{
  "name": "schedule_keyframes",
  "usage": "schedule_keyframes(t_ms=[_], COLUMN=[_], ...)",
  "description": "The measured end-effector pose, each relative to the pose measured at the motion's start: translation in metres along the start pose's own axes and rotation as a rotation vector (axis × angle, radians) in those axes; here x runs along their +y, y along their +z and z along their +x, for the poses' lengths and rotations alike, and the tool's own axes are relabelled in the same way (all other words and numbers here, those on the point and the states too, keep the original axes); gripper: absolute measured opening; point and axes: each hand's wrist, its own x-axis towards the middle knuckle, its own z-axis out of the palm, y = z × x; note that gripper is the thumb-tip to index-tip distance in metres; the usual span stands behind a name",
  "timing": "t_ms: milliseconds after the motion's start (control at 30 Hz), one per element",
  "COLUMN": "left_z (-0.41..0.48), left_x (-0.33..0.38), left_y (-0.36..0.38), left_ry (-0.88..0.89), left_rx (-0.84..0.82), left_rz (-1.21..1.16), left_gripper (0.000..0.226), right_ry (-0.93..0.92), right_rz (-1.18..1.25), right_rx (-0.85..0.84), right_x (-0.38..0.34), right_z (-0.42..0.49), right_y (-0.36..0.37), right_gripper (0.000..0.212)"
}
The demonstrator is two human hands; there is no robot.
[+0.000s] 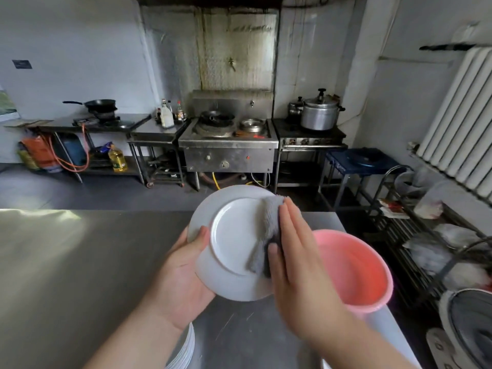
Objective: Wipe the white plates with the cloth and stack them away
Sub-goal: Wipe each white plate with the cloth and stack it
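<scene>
A white plate [231, 243] is held tilted above the steel table, its underside with the foot ring facing me. My left hand [181, 275] grips its lower left rim, thumb on the back. My right hand [295, 259] presses a grey cloth [266, 235] flat against the plate's right half, fingers together on top of the cloth. A stack of white plates [183, 350] shows at the bottom edge, partly hidden under my left forearm.
A pink basin [367, 275] stands on the steel table [66, 262] just right of my right hand. A wire rack [415, 230] with bags lines the right side. Across the floor are a wok stove [226, 139] and a pressure cooker [319, 113].
</scene>
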Motion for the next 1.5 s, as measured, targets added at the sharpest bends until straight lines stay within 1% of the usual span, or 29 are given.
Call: schedule_keyframes(t_ms=[67,167,267,367,467,567,633,667,767,800,867,900,967,1033,1067,1100,1167,1233,1267,1367,1433,1500], left_z=[-0.002,-0.002,0.005,0.012,0.014,0.012,0.013,0.015,0.02,0.021,0.022,0.022,0.022,0.02,0.02,0.019,0.021,0.027,0.031,0.037,0.035,0.032], left_x=[-0.005,-0.008,-0.004,-0.005,-0.014,-0.017,-0.008,-0.004,0.001,-0.001,-0.008,-0.012,-0.02,-0.028,-0.031,-0.033,-0.033,-0.032,-0.031,-0.032,-0.035,-0.036], left_y=[0.002,0.004,0.009,0.015,0.022,0.025,0.021,0.019,0.015,0.015,0.016,0.017,0.017,0.018,0.019,0.021,0.027,0.032,0.034,0.036,0.037,0.037], left_ry=[0.004,-0.002,0.052,0.095,0.03,-0.071,-0.109,-0.115,-0.153,-0.157,-0.127,-0.111,-0.105,-0.107,-0.105,-0.094,-0.062,-0.036,-0.023,-0.032,-0.065,-0.085], left_rx=[0.011,-0.023,-0.035,-0.03,-0.052,-0.125,-0.171,-0.157,-0.073,-0.049,-0.012,0.004,0.013,-0.007,-0.024,-0.041,-0.057,-0.058,-0.056,-0.051,-0.074,-0.125], left_rz=[-0.066,-0.115,-0.074,-0.092,-0.132,-0.117,-0.11,-0.071,0.061,0.075,0.037,-0.001,-0.058,-0.089,-0.111,-0.129,-0.154,-0.175,-0.177,-0.156,-0.155,-0.155], left_gripper=[0.047,0.046,0.047,0.049,0.05,0.053,0.06,0.062,0.054,0.053,0.053,0.053,0.052,0.05,0.049,0.048,0.047,0.048,0.049,0.049,0.047,0.044], right_ry=[0.054,0.017,-0.009,0.076,0.181,0.195,0.139,0.114,0.1,0.077,0.006,0.008,0.068,0.116,0.128,0.14,0.197,0.229,0.211,0.134,0.184,0.222], right_rz=[-0.044,-0.093,0.035,0.122,0.206,0.295,0.303,0.275,0.173,0.146,0.141,0.136,0.087,0.025,0.035,0.072,0.196,0.241,0.232,0.19,0.193,0.224], right_rx=[0.034,0.047,0.034,0.064,0.175,0.217,0.179,0.129,-0.092,-0.117,-0.036,0.006,0.058,0.084,0.089,0.092,0.094,0.112,0.133,0.22,0.265,0.297], right_x=[-0.004,0.002,0.008,0.006,-0.001,0.006,0.015,0.019,0.027,0.026,0.022,0.017,0.007,0.008,0.012,0.016,0.026,0.029,0.026,0.01,0.004,0.009], right_z=[-0.014,0.016,0.052,0.033,0.001,0.023,0.05,0.063,0.08,0.076,0.05,0.03,-0.005,-0.013,-0.004,0.009,0.038,0.052,0.048,0.017,0.001,0.01], right_y=[0.009,-0.005,-0.023,0.0,0.025,0.007,-0.017,-0.029,-0.047,-0.045,-0.031,-0.018,0.009,0.017,0.013,0.005,-0.016,-0.024,-0.021,0.004,0.019,0.012], right_gripper=[0.068,0.061,0.055,0.059,0.068,0.064,0.062,0.061,0.052,0.049,0.044,0.047,0.067,0.072,0.07,0.063,0.044,0.041,0.043,0.06,0.07,0.069])
